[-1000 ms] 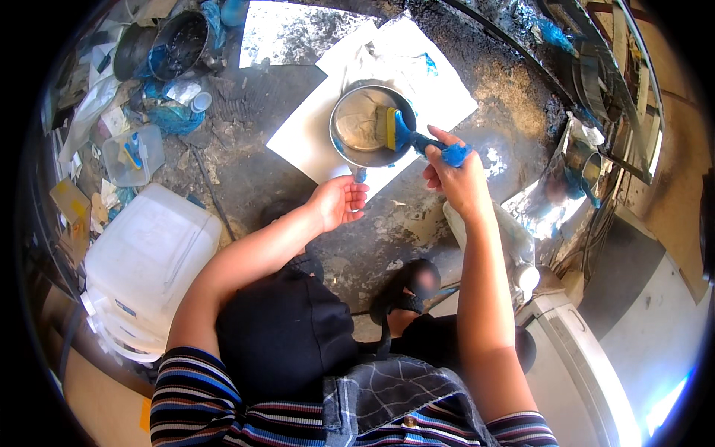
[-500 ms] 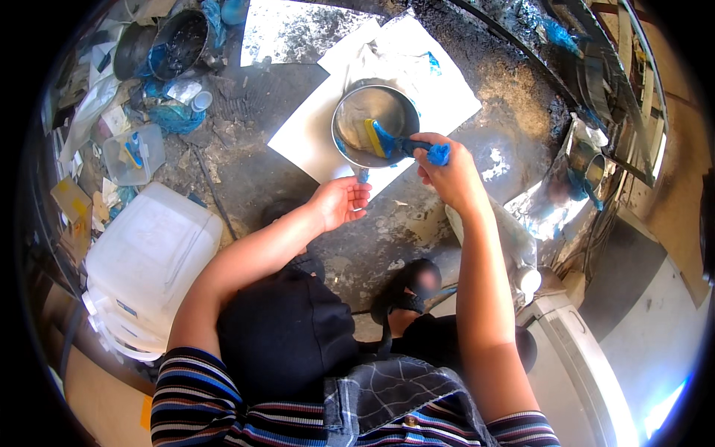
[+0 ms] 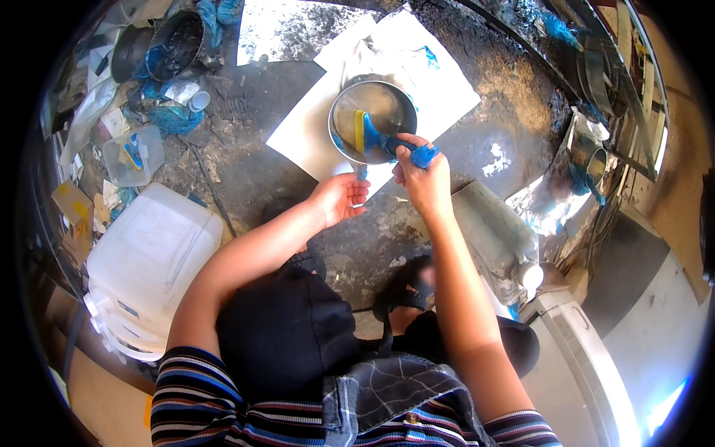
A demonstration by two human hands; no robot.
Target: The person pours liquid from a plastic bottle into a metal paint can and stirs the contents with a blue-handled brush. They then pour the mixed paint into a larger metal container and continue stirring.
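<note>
right grip point(image 3: 424, 167) pinching blue paintbrush point(image 3: 371, 138) by its handle, yellow-edged head beyond it, inside saucepan point(image 3: 410, 115); left grip point(image 3: 339, 199) half-curled by saucepan handle point(image 3: 362, 171), can't tell if closed on it. brush probably light, stiff handle, softer tip; hold mid-handle. count near grips: one brush, one saucepan; one white plastic container point(image 3: 156, 257) left of left grip.

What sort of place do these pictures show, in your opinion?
Probably a workshop, perhaps one for painting or coating. The floor is heavily stained, a white sheet is spattered with black, and a wide brush is in a metal pan.
</note>
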